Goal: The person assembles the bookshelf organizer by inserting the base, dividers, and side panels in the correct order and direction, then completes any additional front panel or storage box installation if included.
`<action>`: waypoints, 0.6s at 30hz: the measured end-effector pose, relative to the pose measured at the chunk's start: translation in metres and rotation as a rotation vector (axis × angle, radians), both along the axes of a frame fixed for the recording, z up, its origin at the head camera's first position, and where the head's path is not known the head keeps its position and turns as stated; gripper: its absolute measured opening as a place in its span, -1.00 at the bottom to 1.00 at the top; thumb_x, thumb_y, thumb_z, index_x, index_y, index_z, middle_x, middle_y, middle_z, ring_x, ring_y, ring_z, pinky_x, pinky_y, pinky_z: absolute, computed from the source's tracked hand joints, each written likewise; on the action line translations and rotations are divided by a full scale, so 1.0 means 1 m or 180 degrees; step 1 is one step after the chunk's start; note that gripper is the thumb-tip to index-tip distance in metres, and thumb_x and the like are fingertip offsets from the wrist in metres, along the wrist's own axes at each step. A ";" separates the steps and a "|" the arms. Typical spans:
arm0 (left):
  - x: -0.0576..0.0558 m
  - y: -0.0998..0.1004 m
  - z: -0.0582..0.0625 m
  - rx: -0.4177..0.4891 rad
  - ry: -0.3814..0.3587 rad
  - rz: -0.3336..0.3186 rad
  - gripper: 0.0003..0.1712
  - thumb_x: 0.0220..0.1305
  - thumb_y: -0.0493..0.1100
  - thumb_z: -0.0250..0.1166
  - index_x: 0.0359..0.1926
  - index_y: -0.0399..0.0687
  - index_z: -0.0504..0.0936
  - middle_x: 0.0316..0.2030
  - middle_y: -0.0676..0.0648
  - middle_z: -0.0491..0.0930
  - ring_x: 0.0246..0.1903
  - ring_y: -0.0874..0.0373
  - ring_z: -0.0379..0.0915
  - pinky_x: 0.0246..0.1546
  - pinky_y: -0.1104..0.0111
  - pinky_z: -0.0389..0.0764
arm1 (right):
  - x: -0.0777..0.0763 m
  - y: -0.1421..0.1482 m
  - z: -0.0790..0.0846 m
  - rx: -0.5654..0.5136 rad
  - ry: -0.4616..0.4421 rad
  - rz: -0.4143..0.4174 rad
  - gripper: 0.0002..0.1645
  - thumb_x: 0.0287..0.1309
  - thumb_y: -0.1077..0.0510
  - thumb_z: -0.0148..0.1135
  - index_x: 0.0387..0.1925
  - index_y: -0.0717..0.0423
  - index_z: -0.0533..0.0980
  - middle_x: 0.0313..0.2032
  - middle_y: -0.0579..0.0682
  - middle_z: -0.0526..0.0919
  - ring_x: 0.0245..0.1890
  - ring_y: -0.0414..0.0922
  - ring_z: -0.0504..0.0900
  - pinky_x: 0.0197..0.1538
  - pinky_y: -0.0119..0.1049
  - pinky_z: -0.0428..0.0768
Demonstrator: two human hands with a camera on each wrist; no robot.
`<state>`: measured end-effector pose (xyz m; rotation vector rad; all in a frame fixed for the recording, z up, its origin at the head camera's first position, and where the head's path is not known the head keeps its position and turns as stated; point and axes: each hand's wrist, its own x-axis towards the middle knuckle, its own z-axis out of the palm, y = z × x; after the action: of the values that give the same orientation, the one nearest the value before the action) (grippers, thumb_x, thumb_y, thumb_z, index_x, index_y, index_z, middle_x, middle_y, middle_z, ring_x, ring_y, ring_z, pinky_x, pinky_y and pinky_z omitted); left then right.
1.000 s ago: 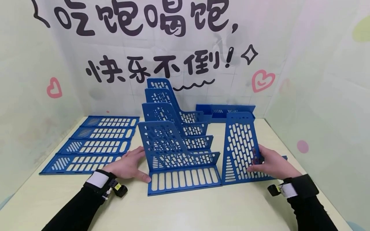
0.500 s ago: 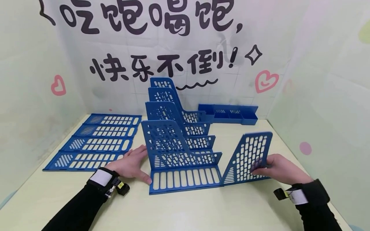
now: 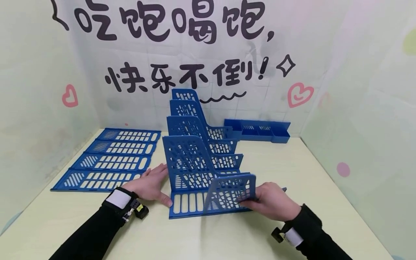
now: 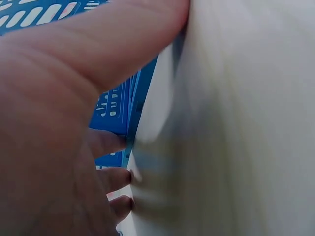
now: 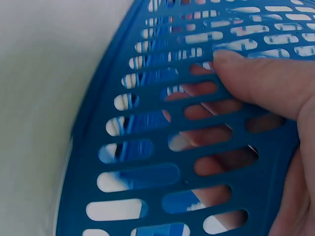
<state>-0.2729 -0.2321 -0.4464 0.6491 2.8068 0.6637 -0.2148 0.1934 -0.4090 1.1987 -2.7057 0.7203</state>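
Now we see the blue panel (image 3: 230,193) swung left, overlapping the right part of the slotted base (image 3: 185,204), so work seems centred there; the right hand (image 3: 273,202) pinches it, the left hand (image 3: 147,186), fingers spread, touches the base's left edge.

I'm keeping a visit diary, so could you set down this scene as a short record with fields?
Left hand: rests beside the blue rack
Right hand: grips a perforated blue panel, held on edge at the rack's front
Rack: four upright dividers, one behind another
Left of rack: four perforated panels lying flat
Toward the back: a compartmented blue tray
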 end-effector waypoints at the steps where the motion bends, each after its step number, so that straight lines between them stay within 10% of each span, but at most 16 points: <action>1: 0.000 0.000 0.000 0.0005 0.0006 -0.0011 0.71 -0.22 0.58 0.66 0.77 -0.10 0.03 0.72 -0.45 -0.01 0.70 -0.55 -0.21 0.56 -0.59 -0.23 | 0.002 -0.006 -0.002 -0.0012 0.0061 0.0009 -0.91 0.35 0.13 0.54 -0.16 -0.02 0.88 -0.33 -0.17 0.91 -0.57 -0.58 0.35 -0.47 -0.56 0.32; 9: 0.002 0.004 0.007 -0.0219 -0.0016 -0.0009 0.68 -0.16 0.49 0.71 0.77 -0.14 0.02 0.71 -0.46 0.00 0.69 -0.57 -0.17 0.55 -0.60 -0.12 | 0.021 -0.068 -0.013 0.0026 0.0906 -0.0090 -0.94 0.32 0.06 0.58 -0.24 -0.07 0.83 -0.49 -0.21 0.83 -0.62 -0.55 0.33 -0.51 -0.63 0.03; 18: 0.004 0.004 0.018 -0.0351 -0.0017 -0.0101 0.49 -0.02 0.19 0.79 0.74 -0.20 0.12 0.71 -0.49 -0.03 0.68 -0.62 -0.21 0.51 -0.62 -0.07 | 0.020 -0.101 -0.008 0.0036 0.0802 -0.0280 -0.82 0.42 -0.01 0.49 -0.33 -0.08 0.75 -0.67 -0.26 0.47 -0.63 -0.46 0.09 -0.47 -0.50 -0.09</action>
<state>-0.2691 -0.2284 -0.4288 0.6685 2.7984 0.5000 -0.1944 0.0919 -0.4168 1.0832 -2.5385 0.5054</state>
